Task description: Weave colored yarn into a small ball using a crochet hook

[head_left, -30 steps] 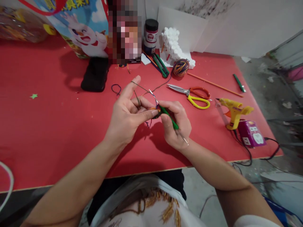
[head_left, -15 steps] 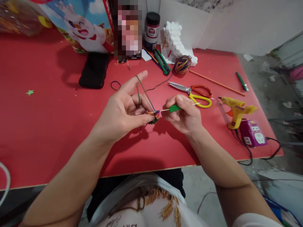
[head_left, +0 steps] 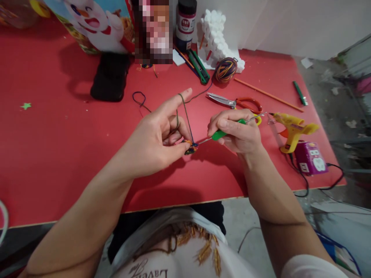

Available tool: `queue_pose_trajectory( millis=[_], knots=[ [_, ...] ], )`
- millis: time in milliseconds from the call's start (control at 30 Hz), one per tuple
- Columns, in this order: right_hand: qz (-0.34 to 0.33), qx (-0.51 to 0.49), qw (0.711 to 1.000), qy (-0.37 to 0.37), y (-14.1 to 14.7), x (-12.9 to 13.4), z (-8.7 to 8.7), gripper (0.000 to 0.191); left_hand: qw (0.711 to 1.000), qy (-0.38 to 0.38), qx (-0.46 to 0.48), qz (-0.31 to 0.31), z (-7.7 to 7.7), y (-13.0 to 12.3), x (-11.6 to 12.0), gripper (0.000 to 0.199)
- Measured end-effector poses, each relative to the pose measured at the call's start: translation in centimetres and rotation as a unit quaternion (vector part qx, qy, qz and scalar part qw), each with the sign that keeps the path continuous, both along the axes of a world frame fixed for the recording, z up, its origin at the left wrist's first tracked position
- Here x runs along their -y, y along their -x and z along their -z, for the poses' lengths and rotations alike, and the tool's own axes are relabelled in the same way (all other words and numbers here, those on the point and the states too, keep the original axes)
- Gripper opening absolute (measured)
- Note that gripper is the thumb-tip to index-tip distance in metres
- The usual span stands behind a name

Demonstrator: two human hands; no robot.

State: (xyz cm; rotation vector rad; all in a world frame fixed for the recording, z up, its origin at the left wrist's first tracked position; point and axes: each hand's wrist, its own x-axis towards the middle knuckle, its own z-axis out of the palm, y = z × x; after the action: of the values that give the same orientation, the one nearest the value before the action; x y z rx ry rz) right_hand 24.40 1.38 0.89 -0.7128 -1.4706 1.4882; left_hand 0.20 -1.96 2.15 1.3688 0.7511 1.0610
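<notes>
My left hand pinches a small multicoloured crochet piece between thumb and fingers. Yarn loops over its raised index finger and drops to the piece. In my right hand is a crochet hook with a green grip, held like a pen. The hook's thin metal tip reaches the edge of the piece; whether it sits inside a stitch is too small to tell. From behind the left hand the strand runs back to a multicoloured yarn ball.
Scissors lie beyond my right hand, partly covered by it. A yellow glue gun and a purple box with cords stand at right. Farther back are a green utility knife, a dark jar, a white model and a black phone.
My right hand has drawn the hook rightward and tilted its back end up. The left hand and crochet piece sit slightly farther right. The whole view has shifted a little.
</notes>
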Motion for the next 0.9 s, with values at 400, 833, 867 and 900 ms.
queue_pose_trajectory(
  millis=[400, 833, 867, 900],
  knots=[
    [0.033, -0.011, 0.999, 0.001, -0.1, 0.3, -0.5, 0.016, 0.991, 0.075, -0.099, -0.058, -2.5, -0.4, 0.7, 0.097],
    [0.079, 0.065, 0.989, -0.103, 0.2, 1.1, -1.2, 0.015, 0.985, 0.11, -0.076, -0.108, -1.9, -0.6, 0.4, 0.093],
    [0.084, 0.079, 0.986, -0.118, 0.3, 1.2, -1.4, 0.016, 0.984, 0.11, -0.076, -0.115, -1.9, -0.7, 0.4, 0.094],
    [0.089, 0.098, 0.982, -0.134, 0.4, 1.4, -1.6, 0.017, 0.984, 0.11, -0.077, -0.121, -1.9, -0.7, 0.4, 0.095]
  ],
)
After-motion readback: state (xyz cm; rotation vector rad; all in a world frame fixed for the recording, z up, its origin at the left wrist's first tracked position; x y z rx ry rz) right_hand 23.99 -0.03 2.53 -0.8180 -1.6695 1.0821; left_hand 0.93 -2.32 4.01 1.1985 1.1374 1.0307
